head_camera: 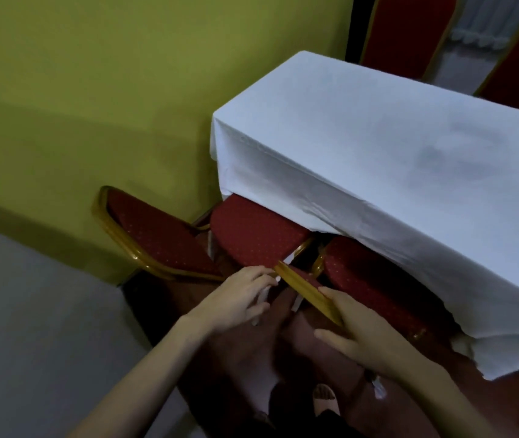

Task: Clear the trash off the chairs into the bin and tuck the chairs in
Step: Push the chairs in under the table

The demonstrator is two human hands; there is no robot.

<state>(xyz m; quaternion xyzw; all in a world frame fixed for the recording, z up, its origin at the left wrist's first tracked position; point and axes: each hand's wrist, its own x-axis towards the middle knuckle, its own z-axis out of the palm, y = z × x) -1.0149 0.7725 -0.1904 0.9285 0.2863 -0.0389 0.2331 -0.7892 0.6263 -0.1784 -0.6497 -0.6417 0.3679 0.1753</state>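
Observation:
A red chair with a gold frame stands at the table's long side, its seat [375, 279] partly under the white tablecloth [378, 159]. I look down on the gold top rail of its backrest [302, 289]. My right hand [362, 336] grips that rail at its near end, thumb below and fingers over it. My left hand [239, 298] lies at the rail's far end with fingers loosely spread, their tips touching the gold corner. A thin white strip [262, 298] shows under those fingers; what it is I cannot tell. No bin is in view.
A second red chair [251, 238] sits at the table's short end, its backrest [157, 235] close to the yellow-green wall [109, 90]. Two more red chair backs [406, 30] stand beyond the table. A small white scrap [378, 388] lies on the floor near my sandalled foot [324, 399].

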